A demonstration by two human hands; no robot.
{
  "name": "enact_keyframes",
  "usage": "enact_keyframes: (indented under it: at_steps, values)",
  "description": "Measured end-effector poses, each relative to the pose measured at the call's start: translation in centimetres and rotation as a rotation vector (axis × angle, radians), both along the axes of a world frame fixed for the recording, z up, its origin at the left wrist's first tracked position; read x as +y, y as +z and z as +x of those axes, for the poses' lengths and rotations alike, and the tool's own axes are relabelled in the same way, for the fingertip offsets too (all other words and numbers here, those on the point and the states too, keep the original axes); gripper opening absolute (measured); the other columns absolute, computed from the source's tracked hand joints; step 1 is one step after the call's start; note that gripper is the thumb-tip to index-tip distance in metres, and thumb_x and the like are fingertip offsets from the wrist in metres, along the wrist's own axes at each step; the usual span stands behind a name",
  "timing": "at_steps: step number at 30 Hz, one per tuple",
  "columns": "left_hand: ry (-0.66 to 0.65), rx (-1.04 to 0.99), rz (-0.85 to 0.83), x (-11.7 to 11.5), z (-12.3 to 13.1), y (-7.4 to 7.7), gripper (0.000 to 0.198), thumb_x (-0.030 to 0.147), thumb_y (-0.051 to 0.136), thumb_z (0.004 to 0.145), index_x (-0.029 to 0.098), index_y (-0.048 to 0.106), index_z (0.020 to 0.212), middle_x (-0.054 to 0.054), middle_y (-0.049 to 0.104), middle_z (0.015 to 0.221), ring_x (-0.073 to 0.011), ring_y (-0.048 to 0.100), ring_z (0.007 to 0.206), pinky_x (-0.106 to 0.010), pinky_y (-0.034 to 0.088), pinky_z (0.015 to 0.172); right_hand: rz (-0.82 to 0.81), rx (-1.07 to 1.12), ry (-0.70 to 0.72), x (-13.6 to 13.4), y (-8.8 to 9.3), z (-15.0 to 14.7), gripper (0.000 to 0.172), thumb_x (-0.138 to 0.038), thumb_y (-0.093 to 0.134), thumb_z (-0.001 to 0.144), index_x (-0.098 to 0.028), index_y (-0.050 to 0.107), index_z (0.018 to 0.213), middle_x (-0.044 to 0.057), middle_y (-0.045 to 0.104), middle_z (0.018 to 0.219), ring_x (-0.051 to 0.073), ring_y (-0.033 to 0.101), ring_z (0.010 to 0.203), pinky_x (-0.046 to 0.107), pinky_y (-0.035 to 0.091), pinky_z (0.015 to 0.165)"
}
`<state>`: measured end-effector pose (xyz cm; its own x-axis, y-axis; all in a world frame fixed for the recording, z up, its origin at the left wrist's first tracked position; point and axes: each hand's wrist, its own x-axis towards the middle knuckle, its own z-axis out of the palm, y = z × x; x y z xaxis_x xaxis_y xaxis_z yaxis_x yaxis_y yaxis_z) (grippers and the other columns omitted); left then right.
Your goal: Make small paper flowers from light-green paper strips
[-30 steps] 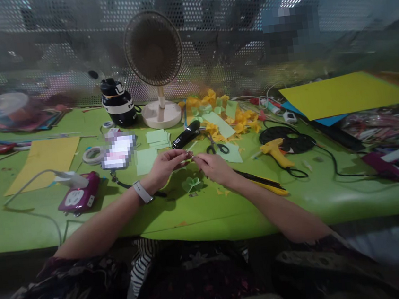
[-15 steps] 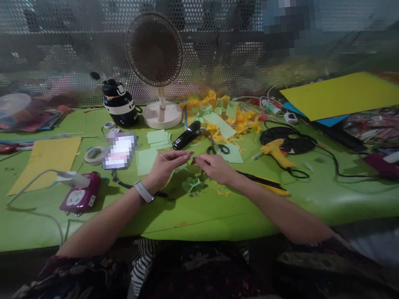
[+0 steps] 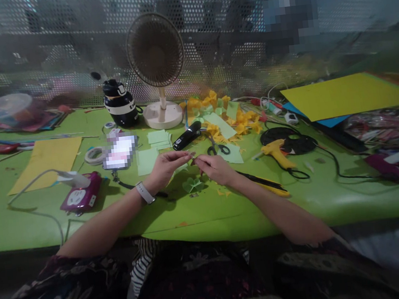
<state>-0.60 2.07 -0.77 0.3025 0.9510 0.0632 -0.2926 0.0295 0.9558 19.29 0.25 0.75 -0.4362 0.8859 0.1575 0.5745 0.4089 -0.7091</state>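
My left hand [image 3: 168,168], with a watch [image 3: 144,192] on its wrist, is closed in a pinch at the middle of the table. My right hand [image 3: 215,167] is pinched too, its fingertips almost meeting the left ones. Whatever lies between the fingertips is too small to make out. Just below the hands a green folded paper piece [image 3: 193,184] rests on the table. Scissors [image 3: 218,148] with dark handles and a black stapler [image 3: 186,135] lie beyond the hands. Light green paper sheets [image 3: 147,161] are beside my left hand.
A yellow cutter [image 3: 265,184] lies under my right forearm. Farther right is a yellow glue gun [image 3: 278,153] on a black disc. Behind stand a fan [image 3: 163,117], a dark bottle [image 3: 120,105] and orange paper flowers [image 3: 248,121]. A phone [image 3: 120,152] and purple power socket [image 3: 83,192] are left.
My hands stay together in nearly the same place, with only slight finger movement. The view has shifted a little; the things on the table have not moved.
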Motion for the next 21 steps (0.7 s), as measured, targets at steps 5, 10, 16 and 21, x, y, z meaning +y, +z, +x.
enact_keyframes:
  at_steps: [5,10,16,21]
  values:
    - [-0.001,0.015,0.018,-0.04,-0.03,-0.12,0.021,0.033,0.088,0.069,0.021,0.081,0.085,-0.007,0.080,0.095,-0.0176,0.073,0.091,-0.040,0.054,0.098,-0.003,0.016,0.010,-0.01,0.05,0.01,0.034,-0.037,0.043,0.102,-0.017,0.064,0.085,0.002,0.063,0.068,0.015,0.055,0.063,0.028,0.038,0.063]
    - [0.011,0.012,0.026,-0.26,0.15,0.03,0.022,0.033,0.089,0.068,0.021,0.082,0.085,-0.007,0.080,0.095,-0.0177,0.073,0.091,-0.040,0.054,0.099,-0.005,0.027,0.020,-0.09,0.15,-0.06,0.034,-0.037,0.044,0.102,-0.017,0.064,0.083,0.003,0.064,0.069,0.016,0.057,0.065,0.028,0.040,0.064]
    - [0.026,0.022,0.028,-0.38,0.23,0.06,0.022,0.033,0.088,0.068,0.021,0.082,0.085,-0.008,0.080,0.096,-0.0190,0.073,0.092,-0.041,0.054,0.100,0.012,0.031,0.027,-0.11,0.09,-0.06,0.034,-0.038,0.044,0.102,-0.018,0.065,0.085,0.003,0.065,0.070,0.016,0.057,0.065,0.028,0.041,0.063]
    - [0.024,0.009,0.016,-0.55,0.34,0.24,0.024,0.034,0.089,0.067,0.020,0.082,0.086,-0.008,0.080,0.096,-0.0196,0.073,0.091,-0.041,0.054,0.099,-0.005,0.038,0.039,-0.07,-0.20,-0.04,0.034,-0.039,0.044,0.102,-0.018,0.064,0.085,0.004,0.066,0.074,0.016,0.057,0.065,0.028,0.042,0.063]
